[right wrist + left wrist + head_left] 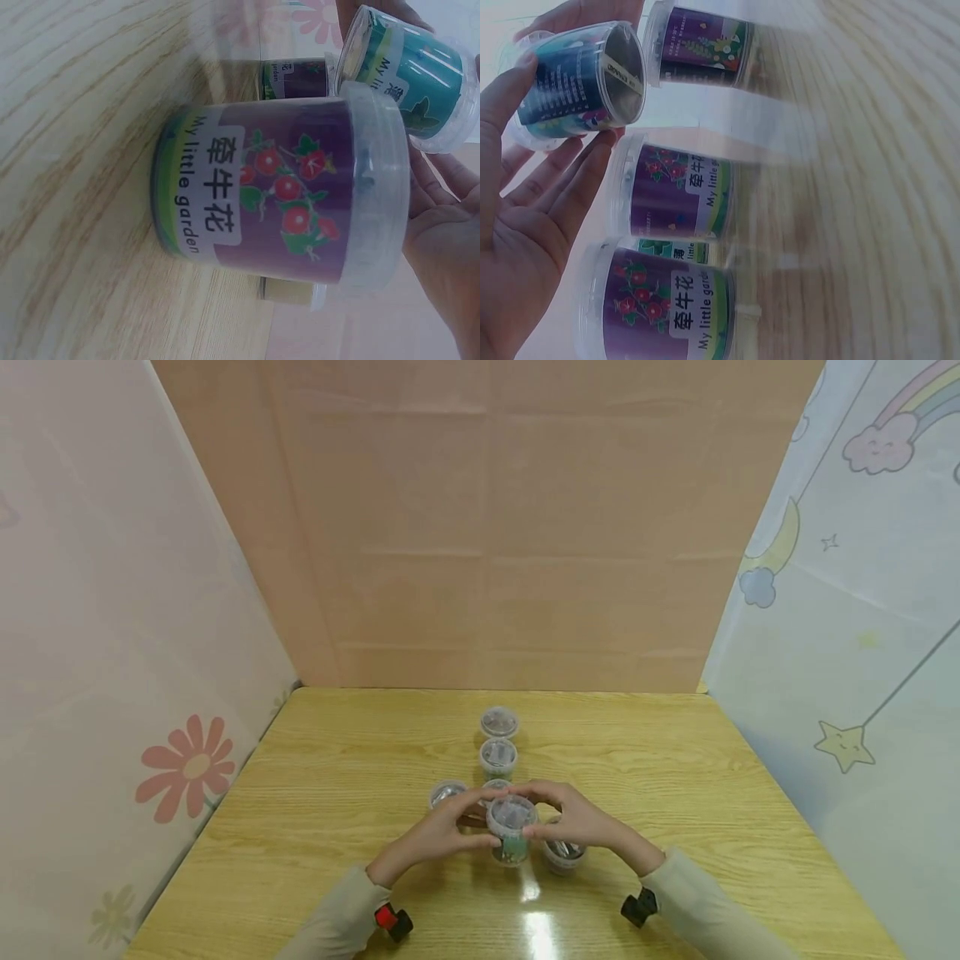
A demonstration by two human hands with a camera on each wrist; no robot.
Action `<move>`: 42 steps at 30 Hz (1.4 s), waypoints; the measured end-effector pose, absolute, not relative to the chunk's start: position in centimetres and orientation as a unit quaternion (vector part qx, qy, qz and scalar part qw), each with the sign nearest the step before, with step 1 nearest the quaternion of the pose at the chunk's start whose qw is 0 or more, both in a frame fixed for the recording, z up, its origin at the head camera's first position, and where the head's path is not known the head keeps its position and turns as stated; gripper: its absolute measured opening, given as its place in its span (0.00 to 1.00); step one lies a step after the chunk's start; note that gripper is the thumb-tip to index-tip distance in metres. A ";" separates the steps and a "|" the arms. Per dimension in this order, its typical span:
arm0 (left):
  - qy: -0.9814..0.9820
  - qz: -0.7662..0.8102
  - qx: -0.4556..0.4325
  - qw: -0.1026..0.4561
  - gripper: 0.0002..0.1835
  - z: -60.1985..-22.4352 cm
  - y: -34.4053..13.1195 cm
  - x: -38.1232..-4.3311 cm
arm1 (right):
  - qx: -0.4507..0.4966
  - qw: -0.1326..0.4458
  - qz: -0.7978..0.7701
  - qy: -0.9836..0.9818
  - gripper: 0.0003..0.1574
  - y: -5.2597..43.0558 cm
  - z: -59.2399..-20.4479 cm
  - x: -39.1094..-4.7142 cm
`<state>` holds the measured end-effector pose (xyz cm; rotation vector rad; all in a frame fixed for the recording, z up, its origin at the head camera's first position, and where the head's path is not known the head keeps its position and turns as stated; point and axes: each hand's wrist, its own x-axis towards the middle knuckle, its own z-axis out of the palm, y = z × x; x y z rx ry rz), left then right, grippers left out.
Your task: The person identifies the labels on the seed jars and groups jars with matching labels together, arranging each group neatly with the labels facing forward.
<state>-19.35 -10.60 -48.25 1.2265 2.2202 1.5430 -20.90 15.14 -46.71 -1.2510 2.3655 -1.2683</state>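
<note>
Jointly, both hands' fingers (pixel 546 832) hold a teal-labelled tub (pixel 513 837).

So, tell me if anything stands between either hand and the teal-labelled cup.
Nothing visible does: the left hand and the right hand both hold the teal-labelled cup. A purple-labelled cup stands on the table near the right hand, not in between.

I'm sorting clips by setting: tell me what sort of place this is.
Probably a small staged booth: a wood-look table, a tan backdrop behind it, and printed panels at both sides, showing a flower and a star.
</note>
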 end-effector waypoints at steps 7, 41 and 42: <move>0.745 0.532 0.393 0.084 0.35 -49.5 -10.5 -20.1 | -0.426 0.073 -0.432 0.792 0.32 14.9 -46.6 -21.2; 0.692 0.618 0.351 0.128 0.28 -46.7 -10.3 -19.3 | -0.409 0.090 -0.470 0.777 0.28 14.2 -45.6 -20.7; 0.687 0.623 0.352 0.129 0.28 -46.7 -10.3 -19.4 | -0.409 0.094 -0.472 0.775 0.29 14.3 -45.9 -20.8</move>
